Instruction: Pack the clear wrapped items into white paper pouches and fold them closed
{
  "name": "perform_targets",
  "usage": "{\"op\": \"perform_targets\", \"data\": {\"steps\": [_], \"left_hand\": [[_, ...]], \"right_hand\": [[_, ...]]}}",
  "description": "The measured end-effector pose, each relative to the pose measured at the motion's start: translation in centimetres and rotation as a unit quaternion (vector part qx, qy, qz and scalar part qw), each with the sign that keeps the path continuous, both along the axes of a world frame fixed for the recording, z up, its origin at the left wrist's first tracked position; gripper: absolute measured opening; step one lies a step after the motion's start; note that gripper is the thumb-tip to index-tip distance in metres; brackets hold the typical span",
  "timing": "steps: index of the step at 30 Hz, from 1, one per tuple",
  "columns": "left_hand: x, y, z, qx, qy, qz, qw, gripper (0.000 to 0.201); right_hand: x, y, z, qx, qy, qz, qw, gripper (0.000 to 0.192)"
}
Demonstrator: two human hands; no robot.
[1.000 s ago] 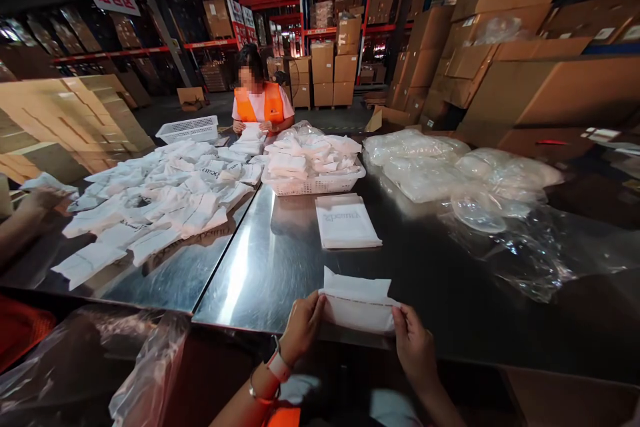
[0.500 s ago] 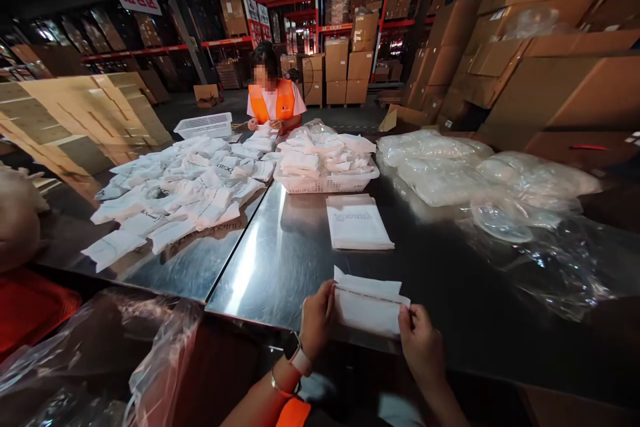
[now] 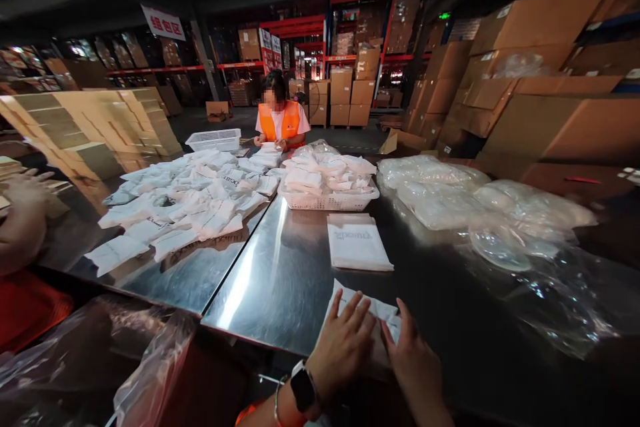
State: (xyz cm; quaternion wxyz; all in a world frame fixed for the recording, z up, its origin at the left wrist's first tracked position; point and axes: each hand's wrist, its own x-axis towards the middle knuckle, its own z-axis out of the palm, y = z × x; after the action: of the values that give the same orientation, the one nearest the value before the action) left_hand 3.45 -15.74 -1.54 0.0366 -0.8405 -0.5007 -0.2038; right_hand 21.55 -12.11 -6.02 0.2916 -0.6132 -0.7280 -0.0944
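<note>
A white packet [image 3: 380,312] lies flat on the steel table [image 3: 280,267] at its near edge. My left hand [image 3: 345,340] presses on it with fingers spread, a watch on the wrist. Beside it, my right hand [image 3: 413,357] lies flat on the packet's right part. Most of the packet is hidden under both palms. A neat stack of white bags [image 3: 357,243] sits just beyond.
A white basket [image 3: 327,200] heaped with packets stands mid-table. Many white bags [image 3: 185,203] spread over the left table. Clear plastic bags [image 3: 480,210] pile at right. A person in an orange vest [image 3: 280,121] works at the far end; another person's hand [image 3: 23,213] shows at left. Cardboard boxes [image 3: 550,107] stand behind.
Both hands held the packet by its ends just above the table. Now it lies flat and both palms press down on it. The view has tilted down slightly.
</note>
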Motion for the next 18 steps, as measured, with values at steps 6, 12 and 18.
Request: {"op": "perform_targets", "data": {"steps": [6,12,18], "left_hand": [[-0.4,1.1,-2.0,-0.026,0.022,-0.041,0.999,0.071],[-0.5,1.3,-2.7,-0.049,0.044,-0.001,0.998,0.054],[-3.6,1.9,-2.6,-0.111,-0.043,-0.022,0.993,0.053]], "right_hand": [[-0.8,2.2,-2.6,0.136,-0.087,0.301,0.94,0.063],[0.1,3.2,-6.1,0.003,0.008,0.249,0.968,0.051],[1.9,2.3,-4.5,-0.059,-0.02,0.255,0.965,0.057]]}}
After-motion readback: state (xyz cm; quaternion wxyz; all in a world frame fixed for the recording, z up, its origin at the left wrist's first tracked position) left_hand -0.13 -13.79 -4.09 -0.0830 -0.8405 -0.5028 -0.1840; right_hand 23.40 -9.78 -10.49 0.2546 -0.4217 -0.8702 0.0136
